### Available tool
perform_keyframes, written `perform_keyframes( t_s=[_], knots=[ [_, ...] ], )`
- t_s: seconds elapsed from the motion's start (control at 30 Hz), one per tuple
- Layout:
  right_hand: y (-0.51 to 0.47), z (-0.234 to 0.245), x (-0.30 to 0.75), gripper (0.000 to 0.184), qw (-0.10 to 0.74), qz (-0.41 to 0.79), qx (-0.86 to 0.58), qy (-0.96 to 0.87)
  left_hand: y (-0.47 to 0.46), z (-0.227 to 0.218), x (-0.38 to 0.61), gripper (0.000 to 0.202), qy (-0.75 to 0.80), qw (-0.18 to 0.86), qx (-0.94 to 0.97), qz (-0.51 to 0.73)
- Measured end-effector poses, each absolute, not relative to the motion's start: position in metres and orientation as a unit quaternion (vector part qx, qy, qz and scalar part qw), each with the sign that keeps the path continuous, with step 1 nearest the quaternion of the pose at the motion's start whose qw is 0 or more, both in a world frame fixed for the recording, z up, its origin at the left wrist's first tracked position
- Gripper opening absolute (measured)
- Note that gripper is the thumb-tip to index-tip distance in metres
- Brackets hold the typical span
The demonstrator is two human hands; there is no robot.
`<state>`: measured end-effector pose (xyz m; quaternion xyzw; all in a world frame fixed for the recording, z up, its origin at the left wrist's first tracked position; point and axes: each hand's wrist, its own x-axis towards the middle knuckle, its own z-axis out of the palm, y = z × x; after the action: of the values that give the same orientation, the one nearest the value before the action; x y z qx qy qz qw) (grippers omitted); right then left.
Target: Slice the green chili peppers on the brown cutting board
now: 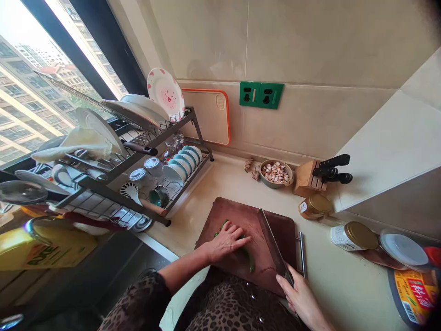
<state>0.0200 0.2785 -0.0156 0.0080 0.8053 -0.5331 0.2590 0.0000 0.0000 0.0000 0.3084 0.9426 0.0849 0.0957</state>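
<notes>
My left hand [225, 243] lies palm down on the brown cutting board [275, 223], its fingers stretched out and apart over some green peppers. One long green pepper [251, 262] shows below the hand, and a bit of green shows beyond the fingertips. How much lies under the palm is hidden. My right hand [298, 294] is closed around the handle of a kitchen knife [274, 241]. The dark blade slants across the right part of the board, tip pointing away from me, apart from the peppers.
A two-tier dish rack [138, 161] stands left, by the window. Behind the board are ginger [255, 173], a bowl [272, 185] of garlic and a knife block [306, 179]. Jars [315, 207] line the right side. An orange-edged board [206, 115] leans on the wall.
</notes>
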Motion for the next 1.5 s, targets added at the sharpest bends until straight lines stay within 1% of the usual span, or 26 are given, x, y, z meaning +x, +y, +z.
perform_keyframes(
  t_s=[0.13, 0.27, 0.33, 0.4, 0.5, 0.57, 0.6, 0.67, 0.73, 0.8, 0.83, 0.9, 0.93, 1.0, 1.07, 1.13, 1.2, 1.3, 1.37, 1.5],
  knots=[
    [0.277, -0.014, 0.023, 0.052, 0.272, -0.53, 0.013, 0.803, -0.012, -0.002, 0.004, 0.058, 0.951, 0.121, 0.257, 0.119],
    [0.278, -0.012, 0.023, 0.053, 0.272, -0.532, 0.015, 0.802, -0.028, 0.0, 0.002, 0.043, 0.958, 0.148, 0.197, 0.149],
    [0.278, -0.012, 0.022, 0.052, 0.266, -0.536, 0.015, 0.801, -0.033, 0.002, -0.003, 0.043, 0.959, 0.142, 0.166, 0.183],
    [0.278, -0.013, 0.02, 0.05, 0.255, -0.542, 0.016, 0.801, -0.033, 0.004, -0.012, 0.045, 0.953, 0.095, 0.117, 0.263],
    [0.276, -0.015, 0.018, 0.048, 0.24, -0.546, 0.016, 0.802, -0.018, -0.001, -0.03, 0.05, 0.888, 0.003, 0.023, 0.459],
    [0.275, -0.016, 0.016, 0.048, 0.238, -0.542, 0.016, 0.806, -0.005, -0.011, -0.039, 0.043, 0.832, -0.013, -0.049, 0.552],
    [0.275, -0.017, 0.016, 0.049, 0.24, -0.538, 0.017, 0.808, 0.002, -0.018, -0.043, 0.038, 0.818, -0.006, -0.081, 0.569],
    [0.276, -0.018, 0.016, 0.05, 0.243, -0.532, 0.02, 0.811, 0.009, -0.031, -0.044, 0.031, 0.819, 0.01, -0.129, 0.559],
    [0.278, -0.019, 0.017, 0.051, 0.248, -0.53, 0.024, 0.811, 0.011, -0.038, -0.038, 0.03, 0.836, 0.009, -0.147, 0.529],
    [0.281, -0.019, 0.017, 0.051, 0.25, -0.532, 0.029, 0.809, 0.008, -0.036, -0.029, 0.034, 0.864, -0.011, -0.145, 0.482],
    [0.282, -0.019, 0.018, 0.051, 0.247, -0.534, 0.031, 0.808, 0.007, -0.033, -0.025, 0.039, 0.888, -0.025, -0.133, 0.439],
    [0.283, -0.019, 0.018, 0.051, 0.235, -0.541, 0.032, 0.807, 0.006, -0.023, -0.018, 0.047, 0.941, -0.041, -0.065, 0.329],
    [0.283, -0.018, 0.018, 0.051, 0.227, -0.544, 0.032, 0.807, 0.007, -0.019, -0.016, 0.047, 0.96, -0.04, -0.011, 0.276],
    [0.281, -0.017, 0.017, 0.051, 0.215, -0.543, 0.026, 0.811, 0.011, -0.013, -0.016, 0.039, 0.971, -0.02, 0.098, 0.215],
    [0.281, -0.017, 0.016, 0.052, 0.208, -0.533, 0.012, 0.82, 0.015, -0.012, -0.018, 0.03, 0.967, 0.009, 0.157, 0.198],
    [0.281, -0.019, 0.016, 0.052, 0.204, -0.519, -0.01, 0.83, 0.016, -0.017, -0.021, 0.026, 0.969, 0.033, 0.146, 0.198],
    [0.283, -0.022, 0.017, 0.053, 0.205, -0.498, -0.03, 0.842, 0.016, -0.023, -0.023, 0.025, 0.974, 0.037, 0.094, 0.205],
    [0.285, -0.028, 0.02, 0.056, 0.21, -0.465, -0.045, 0.859, 0.016, -0.028, -0.023, 0.023, 0.977, 0.0, 0.041, 0.209],
    [0.284, -0.031, 0.023, 0.057, 0.209, -0.448, -0.053, 0.868, 0.018, -0.029, -0.02, 0.023, 0.977, -0.013, 0.059, 0.207],
    [0.281, -0.036, 0.027, 0.053, 0.203, -0.433, -0.055, 0.876, 0.021, -0.032, -0.016, 0.028, 0.974, 0.009, 0.081, 0.211]
  ],
)
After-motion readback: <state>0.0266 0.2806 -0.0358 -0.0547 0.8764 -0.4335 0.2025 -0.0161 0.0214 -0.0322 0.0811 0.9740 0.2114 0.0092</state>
